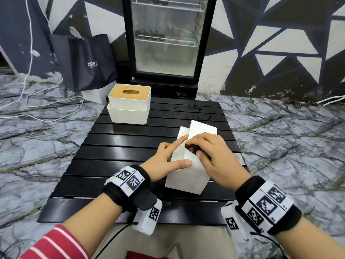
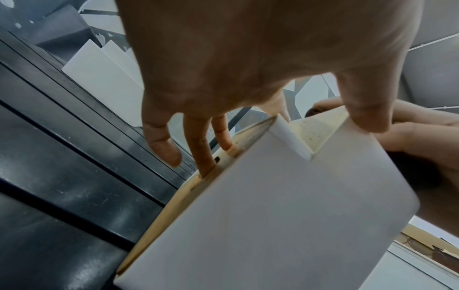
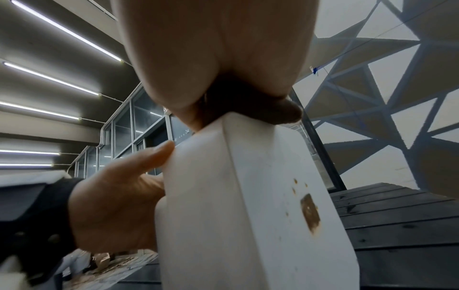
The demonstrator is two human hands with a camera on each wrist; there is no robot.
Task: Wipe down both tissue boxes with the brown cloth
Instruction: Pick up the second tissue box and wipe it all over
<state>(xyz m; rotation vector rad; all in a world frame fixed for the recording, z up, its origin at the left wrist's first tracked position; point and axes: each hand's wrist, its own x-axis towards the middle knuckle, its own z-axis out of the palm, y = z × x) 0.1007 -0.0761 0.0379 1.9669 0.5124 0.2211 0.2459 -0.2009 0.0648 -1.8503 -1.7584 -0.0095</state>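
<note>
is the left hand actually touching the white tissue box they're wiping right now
Touching. In the head view the left hand lays its forefinger and thumb on the tipped white tissue box; the left wrist view shows fingertips on its edge.

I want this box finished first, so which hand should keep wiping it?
Right. The right hand already presses the brown cloth against the near tissue box, while the left hand steadies it with straight fingers.

— Where's the left hand (image 1: 166, 159)?
— Forefinger and thumb stretched out straight, the other fingers apparently tucked behind.
— And the right hand (image 1: 211, 156)?
— Fingers curled over, palm down; both wrists wear black bands.
</note>
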